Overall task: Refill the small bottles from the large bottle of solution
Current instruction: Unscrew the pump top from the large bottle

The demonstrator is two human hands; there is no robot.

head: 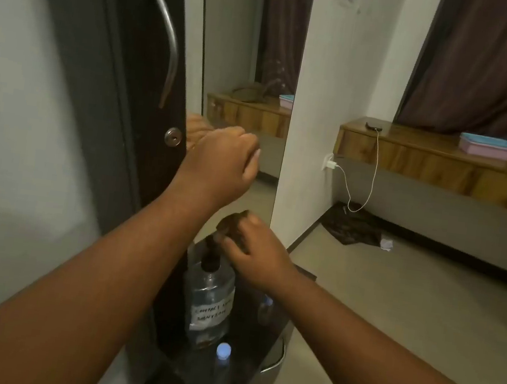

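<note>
Head view: right hand (257, 253) clamps the big bottle's (210, 302) dark pump top (233, 226); left hand (224, 162), seemingly an empty fist, hovers at twelve o'clock. A slip could topple the bottle onto the small bottle (223, 354) at six.

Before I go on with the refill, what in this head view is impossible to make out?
- Large bottle: top hidden by the right hand; label writing blurred.
- Small bottle with the blue cap: clear body lost against the dark surface; fill level unreadable.
- Left hand: curled; any contents hidden.
</note>
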